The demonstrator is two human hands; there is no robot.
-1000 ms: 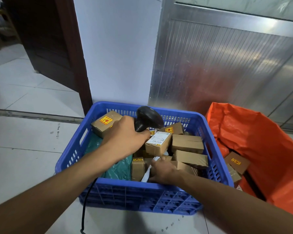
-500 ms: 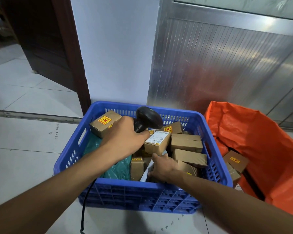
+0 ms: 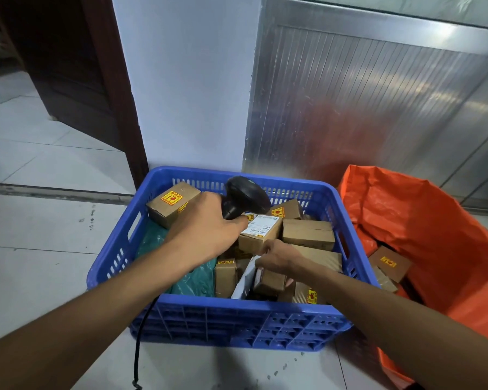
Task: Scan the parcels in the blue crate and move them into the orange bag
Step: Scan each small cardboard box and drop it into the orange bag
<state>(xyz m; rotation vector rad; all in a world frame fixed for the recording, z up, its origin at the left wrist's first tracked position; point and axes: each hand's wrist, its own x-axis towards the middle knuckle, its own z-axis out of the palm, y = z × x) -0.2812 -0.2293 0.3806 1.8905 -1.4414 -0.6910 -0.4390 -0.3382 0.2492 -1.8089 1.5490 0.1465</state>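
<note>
A blue crate (image 3: 231, 319) on the floor holds several brown cardboard parcels and green plastic mailers (image 3: 152, 240). My left hand (image 3: 206, 232) grips a black barcode scanner (image 3: 245, 197) over the crate's middle, above a parcel with a white label (image 3: 261, 228). My right hand (image 3: 279, 258) is low in the crate's near side, its fingers curled round a small brown box (image 3: 271, 281) beside a white mailer (image 3: 245, 280). The orange bag (image 3: 434, 235) stands open to the right with a few brown parcels (image 3: 390, 263) inside.
A white wall and a ribbed metal panel (image 3: 364, 108) rise right behind the crate and bag. A dark wooden door (image 3: 68, 66) stands open at the back left. The scanner's black cable (image 3: 137, 356) hangs down in front of the crate onto the tiled floor.
My right hand has lifted a small brown box out from among the parcels at the crate's near side. My left hand with the scanner has stayed in place.
</note>
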